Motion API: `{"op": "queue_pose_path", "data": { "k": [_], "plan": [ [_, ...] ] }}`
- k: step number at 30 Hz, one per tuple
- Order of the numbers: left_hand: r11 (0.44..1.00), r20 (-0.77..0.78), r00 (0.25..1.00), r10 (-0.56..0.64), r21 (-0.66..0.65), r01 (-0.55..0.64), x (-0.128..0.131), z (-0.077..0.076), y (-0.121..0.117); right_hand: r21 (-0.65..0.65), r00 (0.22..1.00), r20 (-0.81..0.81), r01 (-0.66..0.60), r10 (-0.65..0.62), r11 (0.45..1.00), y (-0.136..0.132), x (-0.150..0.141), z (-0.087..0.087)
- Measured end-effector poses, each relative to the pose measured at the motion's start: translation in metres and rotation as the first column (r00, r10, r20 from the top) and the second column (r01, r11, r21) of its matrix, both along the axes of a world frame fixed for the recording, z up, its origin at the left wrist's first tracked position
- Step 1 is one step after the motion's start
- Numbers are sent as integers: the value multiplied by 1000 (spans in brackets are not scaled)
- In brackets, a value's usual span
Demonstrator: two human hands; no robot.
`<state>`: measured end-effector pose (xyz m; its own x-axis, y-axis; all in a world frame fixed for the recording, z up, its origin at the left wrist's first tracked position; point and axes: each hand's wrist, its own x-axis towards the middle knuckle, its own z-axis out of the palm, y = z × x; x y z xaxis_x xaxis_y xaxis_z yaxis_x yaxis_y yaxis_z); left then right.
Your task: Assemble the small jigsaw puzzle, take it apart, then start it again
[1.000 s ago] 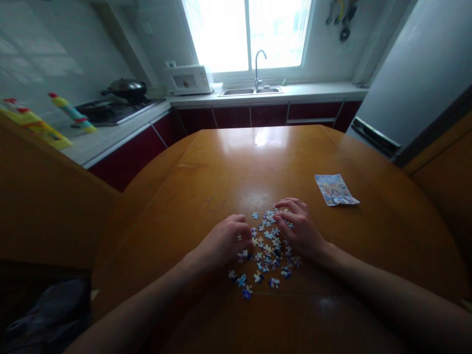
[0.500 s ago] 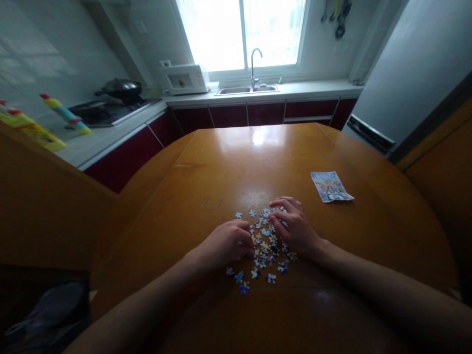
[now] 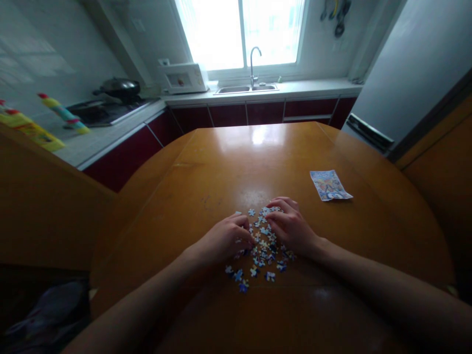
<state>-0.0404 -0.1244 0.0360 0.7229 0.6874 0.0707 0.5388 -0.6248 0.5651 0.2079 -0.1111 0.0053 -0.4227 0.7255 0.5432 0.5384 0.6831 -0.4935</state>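
Puzzle pieces point(image 3: 263, 230): small, knobbed, loose, scattered between both hands' fingers on the brown table point(image 3: 206, 182). Mostly pale blue and white, some cream, purple and dark bits mixed in. Left hand point(image 3: 230, 237): fingers curled at the pile's left edge; from here can't tell if they grip a piece. Right hand point(image 3: 291, 223): fingers bent over the far right side, grip also unclear. Deep-blue piece point(image 3: 243, 286) on the near side of the left fingers. Printed sheet point(image 3: 331, 185) well right of the right fingers.
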Motion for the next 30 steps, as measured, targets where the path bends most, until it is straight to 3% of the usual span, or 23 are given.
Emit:
{"op": "queue_pose_path", "data": {
  "k": [5,11,14,17,19,26,30],
  "plan": [
    [1000,-11,1000,-8,-19,7,0,6,1,-4,1000,4,14,-14,1000,-1,0,0],
    [1000,9,1000,30,8,-30,2,2,2,-5,1000,10,21,-21,1000,1,3,4],
    [999,13,1000,13,47,-13,6,2,-3,-46,992,77,-100,103,994,-1,8,12],
    [995,-21,999,-45,89,47,13,2,-12,-148,934,190,-277,302,949,-6,15,21],
    [991,-43,996,-73,107,77,18,2,-17,-218,891,256,-326,376,920,-10,18,25],
    [995,4,997,-80,56,79,24,0,-21,-326,849,286,-350,445,878,-14,16,28],
    [994,-33,997,-63,90,65,23,-1,-20,-346,846,281,-351,453,870,-15,15,30]
  ]
}}
